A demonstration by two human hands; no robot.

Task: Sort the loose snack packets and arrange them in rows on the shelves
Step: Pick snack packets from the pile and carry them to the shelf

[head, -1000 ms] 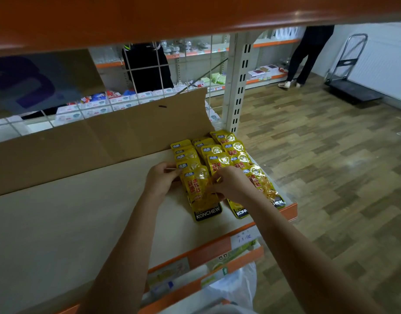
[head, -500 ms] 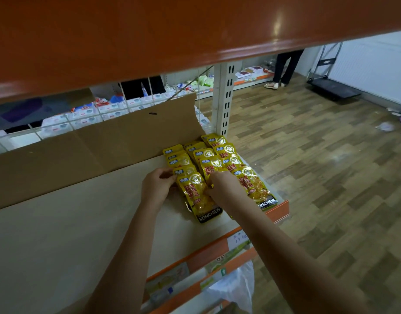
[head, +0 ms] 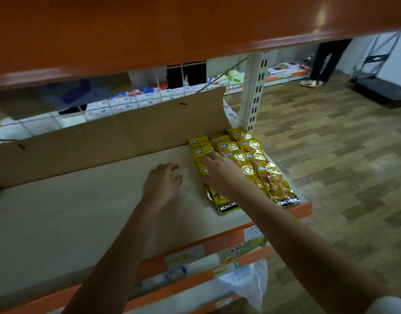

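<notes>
— Where were the snack packets [head: 247, 159]?
— In overlapping rows at the right end of the shelf [head: 81, 214], up against the cardboard sheet [head: 109, 137] at the back.
— And the hands?
— The right hand [head: 219, 172] lay on the leftmost row, fingers flat on the yellow packs, pressing rather than gripping. The left hand [head: 162, 183] sat just beside that row on bare board, fingers loosely curled, holding nothing, not touching the packets.

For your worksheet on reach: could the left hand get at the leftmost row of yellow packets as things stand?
Probably yes: the left hand hovers beside the leftmost row over bare shelf, though the right hand covers part.
</notes>
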